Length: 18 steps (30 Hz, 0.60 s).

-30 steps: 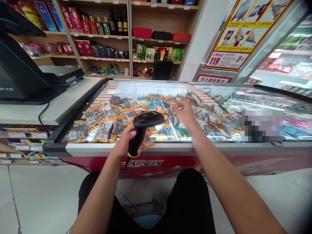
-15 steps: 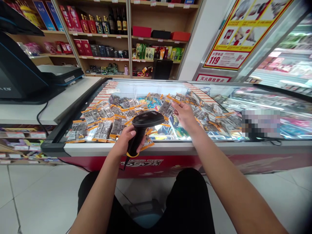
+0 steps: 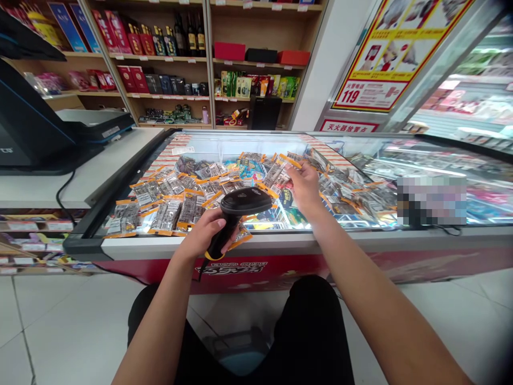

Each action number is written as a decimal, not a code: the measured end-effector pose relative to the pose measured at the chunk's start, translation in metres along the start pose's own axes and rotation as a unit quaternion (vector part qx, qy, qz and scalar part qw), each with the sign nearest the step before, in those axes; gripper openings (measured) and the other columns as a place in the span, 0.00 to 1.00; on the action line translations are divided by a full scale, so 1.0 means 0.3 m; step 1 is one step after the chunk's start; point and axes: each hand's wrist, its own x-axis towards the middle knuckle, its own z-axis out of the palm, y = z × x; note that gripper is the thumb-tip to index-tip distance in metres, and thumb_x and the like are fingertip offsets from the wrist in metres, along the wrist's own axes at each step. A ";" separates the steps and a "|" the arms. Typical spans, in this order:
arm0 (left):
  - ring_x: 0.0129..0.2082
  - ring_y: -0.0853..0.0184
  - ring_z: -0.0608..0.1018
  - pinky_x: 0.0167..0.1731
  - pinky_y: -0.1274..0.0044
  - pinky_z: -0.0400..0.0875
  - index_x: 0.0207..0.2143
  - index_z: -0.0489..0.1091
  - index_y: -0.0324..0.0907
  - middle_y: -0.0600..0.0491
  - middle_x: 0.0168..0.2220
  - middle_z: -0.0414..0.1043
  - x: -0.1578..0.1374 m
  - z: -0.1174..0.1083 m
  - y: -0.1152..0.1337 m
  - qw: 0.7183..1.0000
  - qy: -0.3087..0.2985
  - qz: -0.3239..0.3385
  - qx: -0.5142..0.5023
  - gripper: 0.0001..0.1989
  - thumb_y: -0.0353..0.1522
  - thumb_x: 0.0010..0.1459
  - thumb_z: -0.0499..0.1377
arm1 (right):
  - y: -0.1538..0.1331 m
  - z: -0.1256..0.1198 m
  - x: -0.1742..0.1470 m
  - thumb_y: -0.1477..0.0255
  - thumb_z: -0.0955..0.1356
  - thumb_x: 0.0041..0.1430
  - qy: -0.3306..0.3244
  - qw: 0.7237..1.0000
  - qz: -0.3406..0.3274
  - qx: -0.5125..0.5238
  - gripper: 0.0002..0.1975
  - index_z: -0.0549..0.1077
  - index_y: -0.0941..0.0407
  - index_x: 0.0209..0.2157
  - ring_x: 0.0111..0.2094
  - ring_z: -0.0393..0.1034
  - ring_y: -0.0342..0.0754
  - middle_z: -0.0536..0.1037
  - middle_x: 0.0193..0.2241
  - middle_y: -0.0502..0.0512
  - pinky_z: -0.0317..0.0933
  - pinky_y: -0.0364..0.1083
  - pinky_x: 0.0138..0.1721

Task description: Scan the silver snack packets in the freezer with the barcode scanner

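My left hand (image 3: 206,233) is closed round the handle of a black barcode scanner (image 3: 245,200), whose head points right. Between the thumb and fingers of my right hand (image 3: 305,184) is the upper edge of a snack packet (image 3: 276,174), silvery-grey with orange ends, held up in front of the scanner. Many similar snack packets (image 3: 166,214) lie spread over the glass top of a chest freezer (image 3: 140,247), to the left and right of my hands. One more packet (image 3: 241,235) lies at the front edge, partly behind the scanner and my left hand.
A counter (image 3: 116,160) with a black checkout machine (image 3: 32,123) stands at the left. Shelves (image 3: 168,58) with bottles and boxes rise behind the freezer. A blurred-out object (image 3: 433,200) sits on the freezer's right side. My knees are under its front edge.
The view has shifted slightly. My right hand has turned a little with the packet, which now shows more of its printed face. The scanner stays in my left hand.
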 end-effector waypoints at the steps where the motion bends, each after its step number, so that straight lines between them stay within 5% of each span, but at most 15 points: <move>1: 0.14 0.71 0.71 0.16 0.78 0.66 0.42 0.76 0.38 0.53 0.26 0.76 0.000 0.000 0.002 1.000 0.001 -0.001 0.004 0.30 0.58 0.64 0.69 | -0.002 -0.002 0.000 0.33 0.79 0.48 -0.003 1.000 0.002 -0.014 0.36 0.69 0.46 0.38 0.30 0.71 0.53 0.71 0.29 0.51 0.68 0.53 0.30; 18: 0.13 0.73 0.70 0.16 0.79 0.64 0.41 0.75 0.39 0.54 0.26 0.76 0.004 -0.001 0.012 1.000 0.005 -0.020 0.014 0.28 0.56 0.64 0.70 | -0.026 -0.008 -0.006 0.33 0.79 0.46 -0.011 1.000 0.010 0.006 0.37 0.68 0.46 0.38 0.26 0.63 0.48 0.69 0.27 0.47 0.62 0.51 0.27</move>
